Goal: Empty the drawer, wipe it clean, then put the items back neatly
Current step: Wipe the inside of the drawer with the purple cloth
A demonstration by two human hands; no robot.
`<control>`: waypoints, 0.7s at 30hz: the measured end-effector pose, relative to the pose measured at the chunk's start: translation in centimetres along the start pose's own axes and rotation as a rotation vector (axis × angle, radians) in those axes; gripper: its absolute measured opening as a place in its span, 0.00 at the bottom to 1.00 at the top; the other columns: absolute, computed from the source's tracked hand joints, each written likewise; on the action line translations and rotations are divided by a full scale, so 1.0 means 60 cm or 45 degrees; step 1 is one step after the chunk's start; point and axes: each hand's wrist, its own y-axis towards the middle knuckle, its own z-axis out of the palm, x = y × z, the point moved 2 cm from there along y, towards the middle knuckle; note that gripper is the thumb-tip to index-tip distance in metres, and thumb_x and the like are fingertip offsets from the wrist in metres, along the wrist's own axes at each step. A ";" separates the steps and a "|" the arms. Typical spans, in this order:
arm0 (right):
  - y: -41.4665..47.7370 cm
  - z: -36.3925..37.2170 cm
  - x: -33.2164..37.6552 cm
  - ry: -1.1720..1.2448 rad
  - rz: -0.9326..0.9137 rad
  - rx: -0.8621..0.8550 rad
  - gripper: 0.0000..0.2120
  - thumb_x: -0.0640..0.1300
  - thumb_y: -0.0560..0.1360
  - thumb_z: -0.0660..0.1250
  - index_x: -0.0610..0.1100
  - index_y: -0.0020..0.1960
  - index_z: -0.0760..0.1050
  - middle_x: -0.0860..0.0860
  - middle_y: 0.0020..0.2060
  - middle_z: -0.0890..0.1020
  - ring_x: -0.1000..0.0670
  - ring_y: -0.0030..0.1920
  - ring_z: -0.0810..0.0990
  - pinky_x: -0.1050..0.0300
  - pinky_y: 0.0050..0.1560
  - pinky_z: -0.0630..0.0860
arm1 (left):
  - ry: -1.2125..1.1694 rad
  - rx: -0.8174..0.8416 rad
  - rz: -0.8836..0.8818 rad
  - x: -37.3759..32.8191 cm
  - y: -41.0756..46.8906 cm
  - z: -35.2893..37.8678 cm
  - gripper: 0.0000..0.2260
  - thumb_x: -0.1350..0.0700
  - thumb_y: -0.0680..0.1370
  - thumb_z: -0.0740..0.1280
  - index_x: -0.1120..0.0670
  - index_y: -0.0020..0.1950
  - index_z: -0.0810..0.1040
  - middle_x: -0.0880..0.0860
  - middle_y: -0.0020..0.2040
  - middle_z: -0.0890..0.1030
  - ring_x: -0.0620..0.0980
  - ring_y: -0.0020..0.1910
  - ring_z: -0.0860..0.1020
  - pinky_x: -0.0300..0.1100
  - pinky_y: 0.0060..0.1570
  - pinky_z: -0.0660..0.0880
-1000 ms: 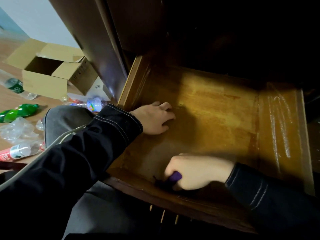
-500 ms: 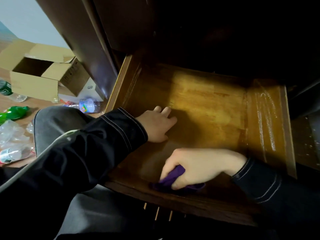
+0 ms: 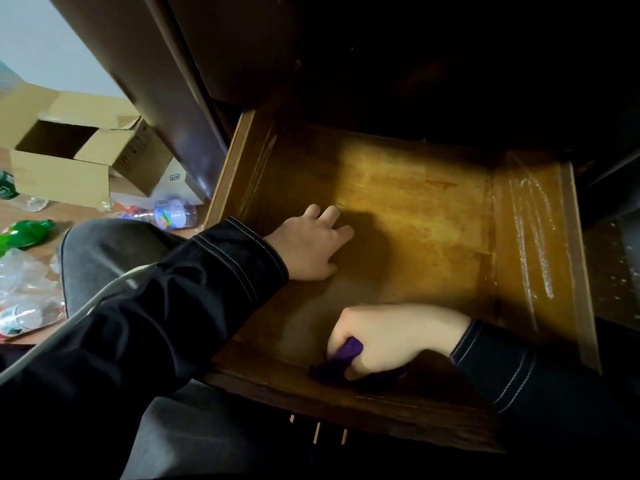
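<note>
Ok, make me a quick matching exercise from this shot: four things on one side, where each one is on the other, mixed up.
Things:
1. purple cloth
2. left hand
3. cardboard box
4. green bottle

Places:
A. open on the floor, far left
B. flat on the drawer bottom
C. lying on the floor, nearer than the box
D. gripped in the right hand at the drawer's front edge

Pairs: 1-D, 2-B, 3-A, 4-C

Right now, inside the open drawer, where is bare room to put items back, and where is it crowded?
The drawer bottom is bare from the left hand across to the right wall, and back to the dark rear. The front edge is taken: the right hand presses a purple cloth there. The floor left of the drawer is crowded with a cardboard box and plastic bottles.
</note>
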 end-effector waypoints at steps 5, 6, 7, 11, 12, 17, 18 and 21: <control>-0.032 -0.026 0.006 0.334 -0.180 0.007 0.11 0.41 0.76 0.74 0.43 0.58 0.83 0.48 0.48 0.86 0.48 0.46 0.83 0.51 0.50 0.78 | 0.002 0.000 -0.004 0.000 0.000 0.002 0.26 0.43 0.77 0.67 0.47 0.73 0.64 0.54 0.69 0.63 0.57 0.63 0.67 0.54 0.54 0.78; -0.035 -0.028 0.005 0.391 -0.185 0.019 0.12 0.40 0.76 0.74 0.42 0.59 0.83 0.46 0.48 0.86 0.48 0.46 0.83 0.51 0.50 0.78 | 0.000 -0.003 -0.003 0.000 0.001 0.003 0.26 0.43 0.77 0.67 0.47 0.73 0.64 0.55 0.70 0.63 0.57 0.63 0.67 0.54 0.53 0.78; -0.033 -0.026 0.004 0.392 -0.161 0.020 0.12 0.39 0.76 0.74 0.41 0.59 0.83 0.45 0.48 0.86 0.50 0.44 0.82 0.51 0.50 0.78 | -0.006 -0.006 -0.003 0.000 0.001 0.003 0.26 0.43 0.77 0.67 0.47 0.73 0.64 0.55 0.70 0.63 0.57 0.63 0.67 0.54 0.53 0.78; -0.014 -0.011 0.003 0.155 -0.090 -0.007 0.11 0.41 0.76 0.73 0.44 0.57 0.84 0.50 0.45 0.86 0.51 0.43 0.81 0.51 0.48 0.77 | -0.017 -0.002 -0.003 0.001 0.002 0.002 0.25 0.44 0.78 0.67 0.48 0.72 0.65 0.55 0.70 0.63 0.57 0.63 0.67 0.54 0.55 0.78; -0.018 -0.014 0.006 0.181 -0.134 -0.015 0.11 0.41 0.76 0.73 0.45 0.58 0.84 0.50 0.47 0.86 0.49 0.45 0.82 0.50 0.49 0.78 | -0.017 0.004 -0.003 0.001 0.002 0.002 0.25 0.43 0.78 0.67 0.48 0.72 0.64 0.54 0.70 0.63 0.57 0.63 0.67 0.54 0.55 0.78; -0.037 -0.028 0.010 0.489 -0.197 0.044 0.12 0.39 0.76 0.74 0.41 0.60 0.83 0.48 0.48 0.85 0.55 0.46 0.81 0.57 0.49 0.76 | -0.016 -0.002 -0.004 0.001 0.003 0.003 0.26 0.43 0.78 0.66 0.48 0.72 0.64 0.55 0.69 0.63 0.57 0.63 0.66 0.54 0.56 0.77; -0.030 -0.023 0.007 0.443 -0.151 0.031 0.12 0.38 0.76 0.73 0.41 0.59 0.83 0.48 0.47 0.85 0.55 0.45 0.80 0.56 0.49 0.76 | -0.019 -0.005 -0.006 0.001 0.004 0.002 0.25 0.43 0.78 0.66 0.48 0.72 0.65 0.55 0.69 0.64 0.57 0.63 0.66 0.54 0.55 0.77; -0.018 -0.016 0.008 0.276 -0.146 -0.007 0.11 0.38 0.76 0.73 0.41 0.58 0.83 0.48 0.46 0.85 0.51 0.43 0.81 0.52 0.49 0.77 | -0.020 -0.003 -0.007 0.001 0.003 0.002 0.25 0.43 0.78 0.66 0.48 0.72 0.65 0.55 0.69 0.64 0.57 0.63 0.66 0.54 0.55 0.77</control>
